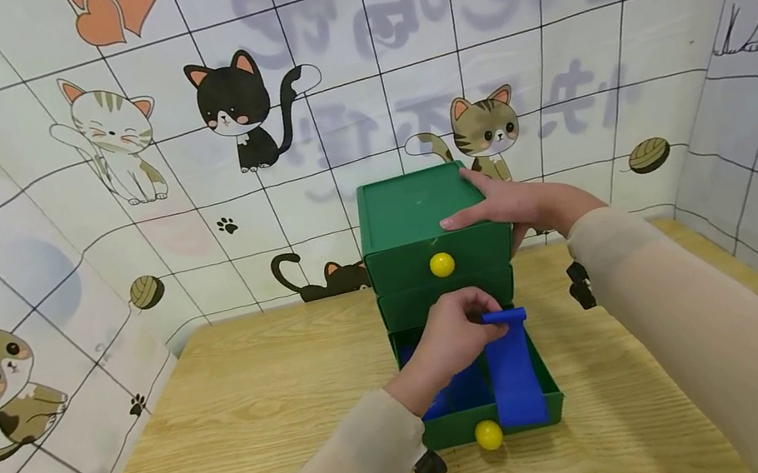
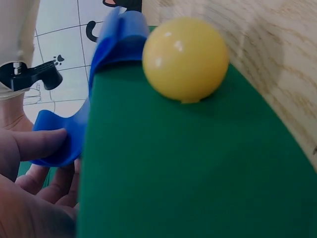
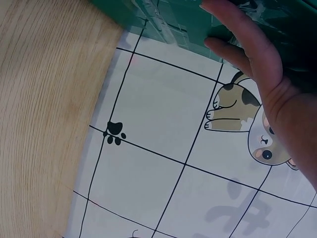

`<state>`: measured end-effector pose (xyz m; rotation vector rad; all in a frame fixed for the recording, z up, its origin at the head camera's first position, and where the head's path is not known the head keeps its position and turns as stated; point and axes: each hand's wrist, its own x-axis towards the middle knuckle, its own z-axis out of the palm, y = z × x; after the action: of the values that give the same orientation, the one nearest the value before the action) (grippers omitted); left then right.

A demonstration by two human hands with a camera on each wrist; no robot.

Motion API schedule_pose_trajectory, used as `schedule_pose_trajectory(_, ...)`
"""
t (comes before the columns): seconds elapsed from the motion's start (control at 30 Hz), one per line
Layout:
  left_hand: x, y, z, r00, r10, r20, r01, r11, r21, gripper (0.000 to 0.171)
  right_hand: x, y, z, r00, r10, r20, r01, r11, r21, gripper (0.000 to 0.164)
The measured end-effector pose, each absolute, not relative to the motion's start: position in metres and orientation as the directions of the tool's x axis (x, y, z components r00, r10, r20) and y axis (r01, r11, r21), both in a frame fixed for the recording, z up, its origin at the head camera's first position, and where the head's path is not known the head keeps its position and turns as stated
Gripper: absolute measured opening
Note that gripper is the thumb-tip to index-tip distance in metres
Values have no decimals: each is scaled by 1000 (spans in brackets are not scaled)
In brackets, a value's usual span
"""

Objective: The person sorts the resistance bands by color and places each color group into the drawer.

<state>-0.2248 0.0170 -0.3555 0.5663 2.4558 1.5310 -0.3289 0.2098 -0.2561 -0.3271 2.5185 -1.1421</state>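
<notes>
A green drawer cabinet (image 1: 419, 204) with yellow round knobs stands on the table, its bottom drawer (image 1: 451, 428) pulled out toward me. My left hand (image 1: 452, 331) is over this drawer, pinching the curled end of a blue plastic strip (image 1: 516, 373). In the left wrist view the thumb presses on the curl of the blue strip (image 2: 74, 131), with the other fingers below. The strip's other end hooks over the drawer front, beside the yellow knob (image 2: 185, 59). My right hand (image 1: 514, 204) rests on the cabinet's top right edge, its fingers spread against the green surface.
More blue material (image 1: 463, 391) lies inside the drawer's left part. The wooden table (image 1: 262, 392) extends to both sides of the cabinet. Behind it hangs a white gridded sheet (image 1: 352, 81) with cartoon cats. Black wrist devices (image 1: 431, 469) sit at both cuffs.
</notes>
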Motion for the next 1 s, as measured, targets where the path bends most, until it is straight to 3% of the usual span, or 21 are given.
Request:
schedule_pose_trajectory(0.5,-228,30,-372,-921,362,147,345,574,743,15,-328,211,-256,-908,-358,-218,-66,635,-770,120)
schedule_pose_trajectory(1.0,-226,37,-375,-934,346,93,299,612,732,20,-330,211,-257,-908,-357,-219,-63,632,-772,120)
